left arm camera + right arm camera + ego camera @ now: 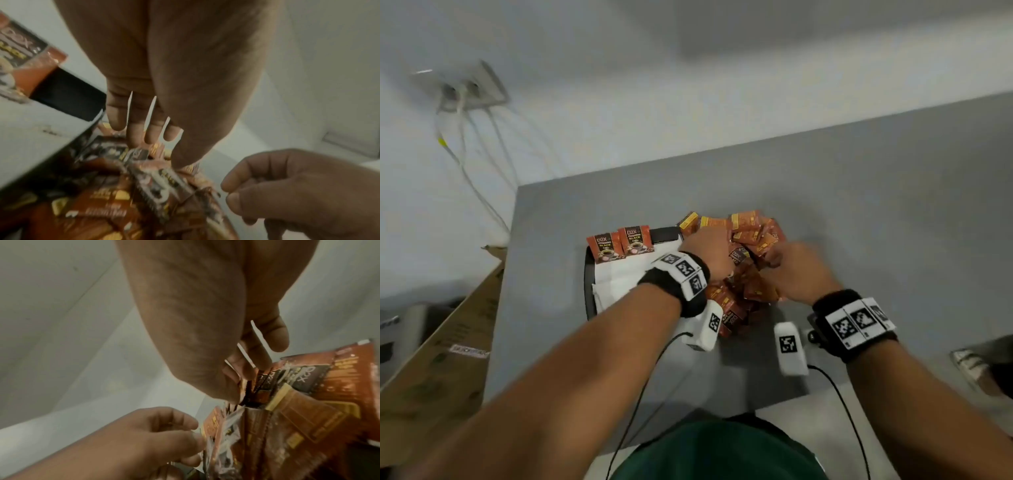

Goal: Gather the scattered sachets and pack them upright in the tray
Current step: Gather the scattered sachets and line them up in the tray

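A heap of orange-brown coffee sachets point(750, 233) lies on the grey table just right of a black tray point(588, 291) lined with white paper. Two sachets point(619, 245) stand upright against the tray's far wall. My left hand point(709, 250) reaches into the heap's left side; in the right wrist view the left hand point(197, 434) pinches a sachet's edge. My right hand point(791, 267) is at the heap's right side, and the right wrist view shows it point(244, 382) holding a few sachets between thumb and fingers. The frames are blurred.
The grey table point(859, 205) ends at a left edge close to the tray. A cardboard box point(441, 342) stands on the floor to the left. A wall socket with white cables point(469, 92) is on the far wall.
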